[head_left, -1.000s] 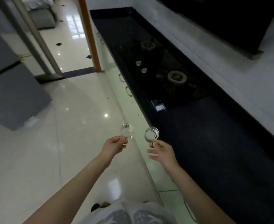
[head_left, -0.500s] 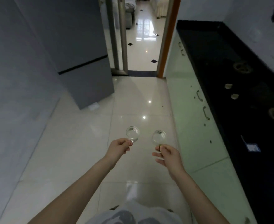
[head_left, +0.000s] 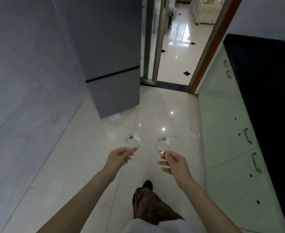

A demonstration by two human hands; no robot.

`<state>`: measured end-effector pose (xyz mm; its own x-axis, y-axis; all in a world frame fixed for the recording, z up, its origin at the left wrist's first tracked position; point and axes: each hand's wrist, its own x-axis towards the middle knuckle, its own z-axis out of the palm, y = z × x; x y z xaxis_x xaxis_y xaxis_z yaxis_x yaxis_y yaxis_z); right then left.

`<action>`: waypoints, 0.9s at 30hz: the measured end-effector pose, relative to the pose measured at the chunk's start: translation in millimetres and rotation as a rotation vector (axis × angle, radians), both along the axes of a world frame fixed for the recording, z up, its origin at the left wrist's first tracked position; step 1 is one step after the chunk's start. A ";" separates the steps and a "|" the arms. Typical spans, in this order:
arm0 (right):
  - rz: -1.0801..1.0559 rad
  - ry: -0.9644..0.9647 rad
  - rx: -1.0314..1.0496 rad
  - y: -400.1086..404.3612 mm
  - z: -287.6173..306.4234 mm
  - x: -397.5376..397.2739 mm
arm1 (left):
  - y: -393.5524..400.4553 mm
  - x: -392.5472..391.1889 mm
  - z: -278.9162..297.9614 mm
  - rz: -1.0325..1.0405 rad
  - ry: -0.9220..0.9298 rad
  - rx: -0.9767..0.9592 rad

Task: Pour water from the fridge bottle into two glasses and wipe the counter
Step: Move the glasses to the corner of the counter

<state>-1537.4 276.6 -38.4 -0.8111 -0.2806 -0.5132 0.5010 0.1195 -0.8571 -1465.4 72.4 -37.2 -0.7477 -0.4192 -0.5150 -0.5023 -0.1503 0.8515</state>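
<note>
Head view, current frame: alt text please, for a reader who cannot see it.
A person walking on a glossy white tiled floor holds a small clear drinking glass in each hand, left glass and right glass. A grey fridge stands ahead left, a black counter right.

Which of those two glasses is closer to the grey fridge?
The glass in the left hand, the left glass. It is carried on the side where the fridge stands; the right hand holds the other glass nearer the dark counter.
</note>
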 end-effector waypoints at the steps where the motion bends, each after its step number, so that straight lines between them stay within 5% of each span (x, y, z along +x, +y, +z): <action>1: 0.012 0.012 -0.011 -6.8 0.3 -17.9 | -7.4 -16.0 -0.3 0.001 0.008 -0.007; 17: -0.025 0.017 -0.023 -98.6 6.7 -268.5 | -103.0 -269.9 16.8 -0.014 0.020 -0.002; 27: -0.237 0.037 -0.012 -165.5 -1.0 -421.1 | -178.3 -467.1 12.7 -0.264 0.069 0.013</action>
